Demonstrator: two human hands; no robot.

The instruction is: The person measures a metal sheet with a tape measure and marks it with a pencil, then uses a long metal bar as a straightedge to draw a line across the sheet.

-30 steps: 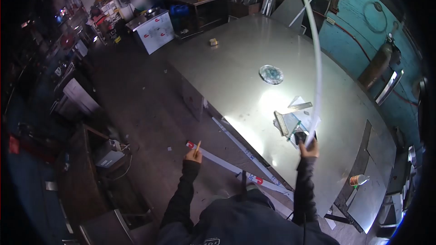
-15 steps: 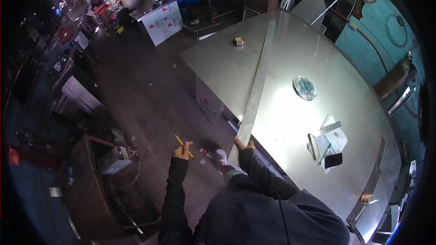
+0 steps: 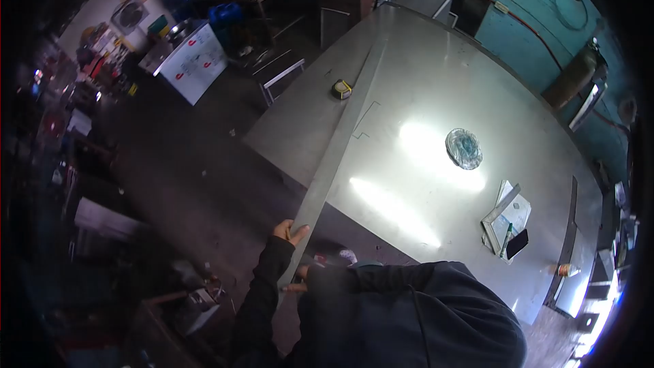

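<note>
A long flat metal strip [image 3: 338, 143] lies slantwise across the big metal table [image 3: 422, 211], its near end sticking out past the table's edge. My left hand [image 3: 291, 232] grips this overhanging part, thumb on top. Lower down, close to my body, my right hand [image 3: 297, 283] is closed around the same strip, partly hidden by the sleeve. No pencil can be made out in either hand. A yellow and black tape measure [image 3: 341, 89] sits just left of the strip, and thin drawn lines [image 3: 366, 121] show on the sheet to its right.
On the table are a round wrapped disc [image 3: 464, 148], papers [image 3: 514, 211] with a metal square, a green marker and a dark phone [image 3: 518, 244], and a small bottle [image 3: 567, 270] at the right. A white-covered box [image 3: 193, 63] stands on the floor at the back left.
The strip has shifted left, so the drawn lines now lie right of it. My left hand, earlier holding a yellow pencil in the air, has closed on the strip. My right hand has moved down and left.
</note>
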